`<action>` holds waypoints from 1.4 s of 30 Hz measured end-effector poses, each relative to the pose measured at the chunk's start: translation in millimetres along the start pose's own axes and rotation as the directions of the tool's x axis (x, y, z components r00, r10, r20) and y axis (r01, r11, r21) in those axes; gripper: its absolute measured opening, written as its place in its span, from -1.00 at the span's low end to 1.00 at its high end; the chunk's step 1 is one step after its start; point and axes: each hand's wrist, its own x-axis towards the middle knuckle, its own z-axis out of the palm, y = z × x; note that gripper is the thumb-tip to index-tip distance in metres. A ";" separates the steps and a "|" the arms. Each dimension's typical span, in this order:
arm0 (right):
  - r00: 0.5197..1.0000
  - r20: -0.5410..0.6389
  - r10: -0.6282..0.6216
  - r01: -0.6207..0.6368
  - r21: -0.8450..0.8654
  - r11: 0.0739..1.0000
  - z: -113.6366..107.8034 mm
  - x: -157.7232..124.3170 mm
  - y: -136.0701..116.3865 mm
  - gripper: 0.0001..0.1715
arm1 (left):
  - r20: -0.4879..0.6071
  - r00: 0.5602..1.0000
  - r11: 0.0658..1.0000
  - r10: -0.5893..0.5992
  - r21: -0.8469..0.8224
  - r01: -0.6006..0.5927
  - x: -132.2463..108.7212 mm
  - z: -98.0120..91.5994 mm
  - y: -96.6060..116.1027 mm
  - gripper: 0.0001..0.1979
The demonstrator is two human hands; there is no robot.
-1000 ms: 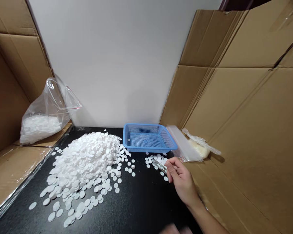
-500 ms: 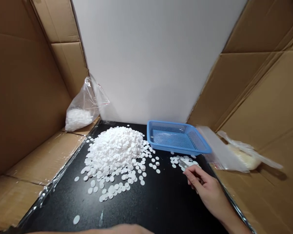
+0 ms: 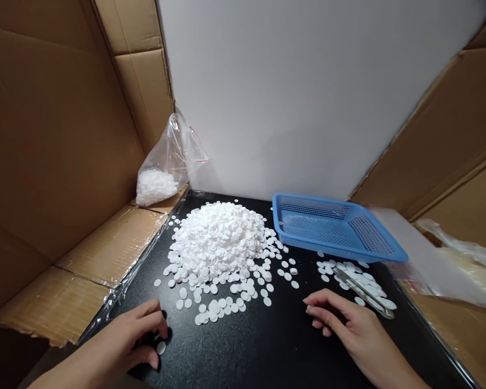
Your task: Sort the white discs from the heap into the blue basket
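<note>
My left hand is low over the black tabletop at the left, fingers curled and thumb apart. A single white disc lies between its thumb and fingertips. My right hand is pinched at the front right, with a small white edge, seemingly of a disc, showing at its fingertips. Just beyond it, metal tweezers rest across a smaller spread of white discs. Between and beyond the hands rises a large pile of white discs, with loose ones scattered around its foot.
A blue mesh basket stands at the back right. On the left ledge sits a clear bag with white contents; another plastic bag lies at the right. Cardboard walls and a white panel enclose the table.
My left hand has come further into view and reached the lone disc at the front left. My right hand has moved away from the tweezers, which now lie uncovered. The view has turned left.
</note>
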 end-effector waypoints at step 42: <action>0.976 0.217 -0.010 0.069 -0.264 0.962 33.0 20.0 -40.7 -0.75 | 0.004 1.000 0.933 0.003 -0.360 -0.001 105.5 -8.0 8.0 -0.83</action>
